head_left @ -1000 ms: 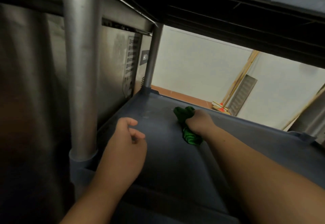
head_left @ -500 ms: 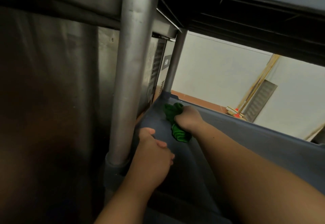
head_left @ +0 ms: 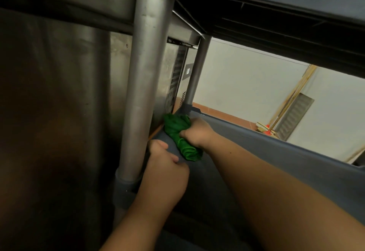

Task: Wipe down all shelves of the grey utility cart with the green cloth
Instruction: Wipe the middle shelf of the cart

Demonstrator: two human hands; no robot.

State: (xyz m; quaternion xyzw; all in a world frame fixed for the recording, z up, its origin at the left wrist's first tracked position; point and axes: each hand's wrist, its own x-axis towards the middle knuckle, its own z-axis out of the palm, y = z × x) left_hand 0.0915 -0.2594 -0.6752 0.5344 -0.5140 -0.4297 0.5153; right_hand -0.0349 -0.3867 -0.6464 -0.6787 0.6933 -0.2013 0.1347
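Observation:
I look in under the grey cart's upper shelf (head_left: 276, 10) at the lower shelf (head_left: 280, 152). My right hand (head_left: 197, 132) grips the bunched green cloth (head_left: 177, 130) and presses it onto the shelf in the far left corner, close to the far post (head_left: 195, 77). Nearer me, my left hand (head_left: 166, 171) rests on the shelf by its left rim, beside the near metal post (head_left: 146, 77). Its fingers are loosely curled and hold nothing that I can see. My right forearm hides part of the shelf floor.
A stainless steel appliance (head_left: 59, 102) stands tight against the cart's left side. Past the shelf's far rim are a white wall, a floor vent (head_left: 296, 116) and wooden handles with a brush head (head_left: 265, 129) leaning at the right.
My right hand has slid the cloth leftward into the far left corner. My left hand has shifted to the left rim by the near post, and my view has swung left and closer.

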